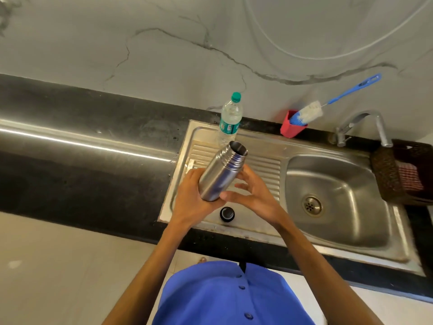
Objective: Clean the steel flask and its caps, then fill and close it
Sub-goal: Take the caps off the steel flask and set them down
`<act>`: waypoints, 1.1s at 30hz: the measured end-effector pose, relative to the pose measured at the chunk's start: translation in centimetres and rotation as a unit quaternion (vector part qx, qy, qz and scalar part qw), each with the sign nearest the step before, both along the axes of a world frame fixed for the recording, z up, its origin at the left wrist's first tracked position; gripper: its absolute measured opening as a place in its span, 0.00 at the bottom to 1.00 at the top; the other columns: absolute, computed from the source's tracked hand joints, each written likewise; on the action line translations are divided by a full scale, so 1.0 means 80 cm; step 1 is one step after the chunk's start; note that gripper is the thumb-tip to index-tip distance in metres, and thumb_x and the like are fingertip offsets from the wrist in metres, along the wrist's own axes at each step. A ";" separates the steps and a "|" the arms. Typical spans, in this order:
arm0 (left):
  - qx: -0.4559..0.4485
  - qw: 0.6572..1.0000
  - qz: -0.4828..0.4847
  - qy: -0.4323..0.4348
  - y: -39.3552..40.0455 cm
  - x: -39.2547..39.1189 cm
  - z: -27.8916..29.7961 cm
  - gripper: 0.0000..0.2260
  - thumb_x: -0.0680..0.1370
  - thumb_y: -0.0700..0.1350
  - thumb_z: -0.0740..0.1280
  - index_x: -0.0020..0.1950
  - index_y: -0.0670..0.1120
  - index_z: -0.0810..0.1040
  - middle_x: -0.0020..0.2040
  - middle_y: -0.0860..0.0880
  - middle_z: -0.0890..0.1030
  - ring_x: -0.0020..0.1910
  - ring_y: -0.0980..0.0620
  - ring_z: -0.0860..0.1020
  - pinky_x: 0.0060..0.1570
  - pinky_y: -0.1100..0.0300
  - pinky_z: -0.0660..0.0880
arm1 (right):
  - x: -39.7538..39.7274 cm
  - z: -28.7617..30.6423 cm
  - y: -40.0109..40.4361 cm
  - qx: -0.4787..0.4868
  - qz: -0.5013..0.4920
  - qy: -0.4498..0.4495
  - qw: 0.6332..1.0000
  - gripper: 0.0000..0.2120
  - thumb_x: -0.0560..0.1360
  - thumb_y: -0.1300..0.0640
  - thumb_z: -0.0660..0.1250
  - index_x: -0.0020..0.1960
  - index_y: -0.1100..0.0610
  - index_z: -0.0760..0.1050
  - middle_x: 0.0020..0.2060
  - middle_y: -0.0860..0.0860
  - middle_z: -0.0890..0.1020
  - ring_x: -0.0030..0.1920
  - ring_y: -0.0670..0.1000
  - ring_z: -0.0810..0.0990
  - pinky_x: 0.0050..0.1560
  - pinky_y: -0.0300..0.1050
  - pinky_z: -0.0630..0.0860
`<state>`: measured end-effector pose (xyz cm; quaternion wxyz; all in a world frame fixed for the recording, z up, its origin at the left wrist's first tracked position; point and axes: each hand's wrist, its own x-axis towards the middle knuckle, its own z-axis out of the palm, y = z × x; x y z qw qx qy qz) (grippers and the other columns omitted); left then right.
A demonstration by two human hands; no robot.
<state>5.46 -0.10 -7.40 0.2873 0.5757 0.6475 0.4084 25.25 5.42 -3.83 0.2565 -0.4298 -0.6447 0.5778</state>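
The steel flask is uncapped and tilted, its open mouth pointing up and to the right, held over the sink's draining board. My left hand grips its lower body from the left and below. My right hand is at the flask's right side with fingers spread, its fingertips touching the flask. A small dark cap lies on the draining board just below my hands. A white and blue bottle brush stands in a red holder at the back.
A plastic water bottle with a green cap stands at the back of the draining board. The sink basin lies to the right, under a steel tap. A dark woven basket sits at the far right. Black countertop extends left.
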 end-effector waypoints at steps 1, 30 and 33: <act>0.002 1.000 -0.012 0.006 0.009 0.016 0.004 0.33 0.66 0.56 0.85 0.66 0.50 0.76 0.56 0.54 0.79 0.52 0.58 0.79 0.50 0.62 0.77 | 0.007 0.004 0.003 0.004 -0.014 0.008 1.000 0.37 0.70 0.46 0.81 0.75 0.49 0.70 0.68 0.44 0.79 0.69 0.47 0.77 0.70 0.55 0.73; -0.077 0.988 -0.136 0.003 0.115 0.321 -0.019 0.14 0.79 0.52 0.76 0.63 0.58 0.81 0.60 0.61 0.84 0.59 0.61 0.81 0.57 0.67 0.74 | 0.545 0.060 0.108 0.288 -0.087 -0.563 0.770 0.36 0.64 0.37 0.78 0.68 0.46 0.72 0.55 0.49 0.82 0.50 0.54 0.82 0.49 0.53 0.82; -0.085 0.988 -0.126 -0.003 0.116 0.336 -0.022 0.12 0.79 0.52 0.75 0.62 0.59 0.82 0.60 0.62 0.83 0.59 0.61 0.81 0.56 0.65 0.75 | 0.560 0.064 0.118 0.364 -0.009 -0.659 0.659 0.31 0.65 0.41 0.80 0.63 0.51 0.75 0.51 0.52 0.82 0.48 0.54 0.82 0.46 0.51 0.79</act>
